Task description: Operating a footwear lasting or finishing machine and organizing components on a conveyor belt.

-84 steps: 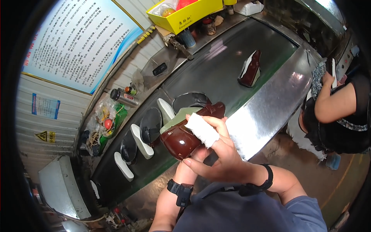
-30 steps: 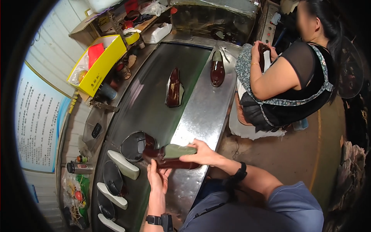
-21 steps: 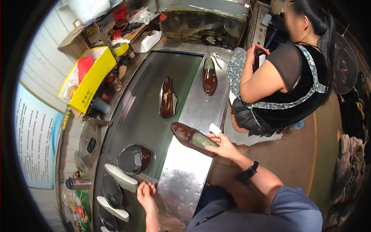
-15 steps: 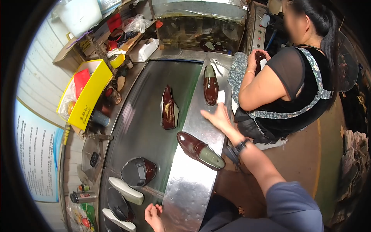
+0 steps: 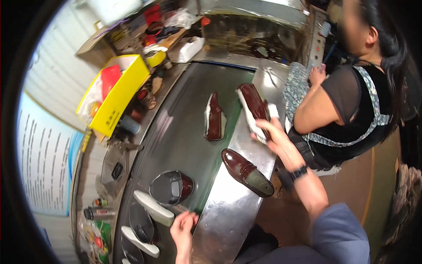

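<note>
Right hand [image 5: 276, 132] now on far shoe [image 5: 254, 110] — left hand [image 5: 183, 229] open.

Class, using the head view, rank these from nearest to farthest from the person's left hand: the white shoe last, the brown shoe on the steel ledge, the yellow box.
1. White shoe last: just left of the left hand, on the belt.
2. Brown shoe: up and right, on the steel ledge.
3. Yellow box: far up-left, beside the belt.
</note>
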Motion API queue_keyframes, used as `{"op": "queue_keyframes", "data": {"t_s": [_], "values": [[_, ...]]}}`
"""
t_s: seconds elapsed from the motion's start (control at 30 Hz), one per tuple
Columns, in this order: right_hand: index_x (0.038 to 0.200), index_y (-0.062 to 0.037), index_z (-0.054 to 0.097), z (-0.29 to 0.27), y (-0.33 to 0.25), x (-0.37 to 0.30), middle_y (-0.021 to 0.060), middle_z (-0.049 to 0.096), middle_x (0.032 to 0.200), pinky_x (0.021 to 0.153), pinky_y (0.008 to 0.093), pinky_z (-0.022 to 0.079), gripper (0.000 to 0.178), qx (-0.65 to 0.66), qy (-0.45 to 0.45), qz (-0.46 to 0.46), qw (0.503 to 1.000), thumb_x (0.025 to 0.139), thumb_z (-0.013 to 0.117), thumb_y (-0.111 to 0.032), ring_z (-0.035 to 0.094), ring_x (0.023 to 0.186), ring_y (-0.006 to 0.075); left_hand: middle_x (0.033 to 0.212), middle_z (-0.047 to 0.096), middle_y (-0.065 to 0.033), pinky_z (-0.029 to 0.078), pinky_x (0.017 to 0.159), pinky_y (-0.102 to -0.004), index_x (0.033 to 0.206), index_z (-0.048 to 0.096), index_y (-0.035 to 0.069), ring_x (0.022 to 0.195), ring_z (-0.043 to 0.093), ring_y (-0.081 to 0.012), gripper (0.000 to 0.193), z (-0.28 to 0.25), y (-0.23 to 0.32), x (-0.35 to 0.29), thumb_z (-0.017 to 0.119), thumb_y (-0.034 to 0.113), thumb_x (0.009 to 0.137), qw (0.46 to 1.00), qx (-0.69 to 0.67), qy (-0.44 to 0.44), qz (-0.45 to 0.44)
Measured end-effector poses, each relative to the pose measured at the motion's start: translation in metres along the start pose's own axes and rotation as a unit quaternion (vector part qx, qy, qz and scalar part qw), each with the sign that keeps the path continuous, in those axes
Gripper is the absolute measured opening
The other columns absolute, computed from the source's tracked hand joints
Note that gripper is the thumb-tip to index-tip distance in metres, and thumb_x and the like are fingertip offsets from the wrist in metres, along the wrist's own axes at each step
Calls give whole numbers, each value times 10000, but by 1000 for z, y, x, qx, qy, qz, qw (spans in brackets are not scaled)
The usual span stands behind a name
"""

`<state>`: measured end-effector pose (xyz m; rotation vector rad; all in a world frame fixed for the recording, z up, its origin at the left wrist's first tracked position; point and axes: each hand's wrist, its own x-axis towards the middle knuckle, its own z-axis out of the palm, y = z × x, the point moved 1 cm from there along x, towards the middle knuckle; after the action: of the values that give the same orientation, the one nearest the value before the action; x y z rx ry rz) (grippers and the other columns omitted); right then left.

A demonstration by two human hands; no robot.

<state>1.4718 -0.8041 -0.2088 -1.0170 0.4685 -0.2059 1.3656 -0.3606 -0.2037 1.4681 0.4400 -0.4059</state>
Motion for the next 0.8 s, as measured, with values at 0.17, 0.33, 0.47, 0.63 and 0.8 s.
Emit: {"op": "queue_keyframes", "data": {"t_s": [0.17,0.33,0.47,0.63,0.8], "values": [[1565,-11,240,52,2,-157,273,521,1401,842,477,624,1059,200,-304,140,921,723,806,-315,631,1171,441,1394,562,-205,460,1104,-435,1504,375,-25,1258,592,-295,738,94,69,16,763,165,905,955,-166,-210,128],[1593,-35,194,49,50,-216,219,442,1502,1050,514,506,1190,158,-372,282,870,672,883,-339,528,1326,388,1381,580,-168,446,1125,-457,1495,376,31,1291,568,-303,809,94,87,-5,754,29,780,933,-260,-228,97],[1232,94,361,43,72,-198,243,328,1617,1184,422,322,687,-176,-389,78,901,812,835,-172,371,1459,322,1324,584,-156,496,1054,-401,1517,339,10,1197,604,-253,979,69,83,-41,862,-24,690,952,-195,-150,183],[1507,12,385,124,24,-219,178,496,1512,1140,400,373,864,-314,-441,-154,827,802,857,-154,497,1370,261,1440,493,-184,500,1067,-391,1546,273,34,1273,568,-276,1101,48,82,-70,915,6,652,904,106,-110,400],[1541,-47,416,131,57,-219,126,596,1375,1117,363,390,819,-273,-427,-156,848,816,797,-58,561,1259,222,1457,468,-186,530,1033,-395,1552,252,55,1242,593,-276,1132,40,74,-81,934,31,650,866,142,-104,469]]}}
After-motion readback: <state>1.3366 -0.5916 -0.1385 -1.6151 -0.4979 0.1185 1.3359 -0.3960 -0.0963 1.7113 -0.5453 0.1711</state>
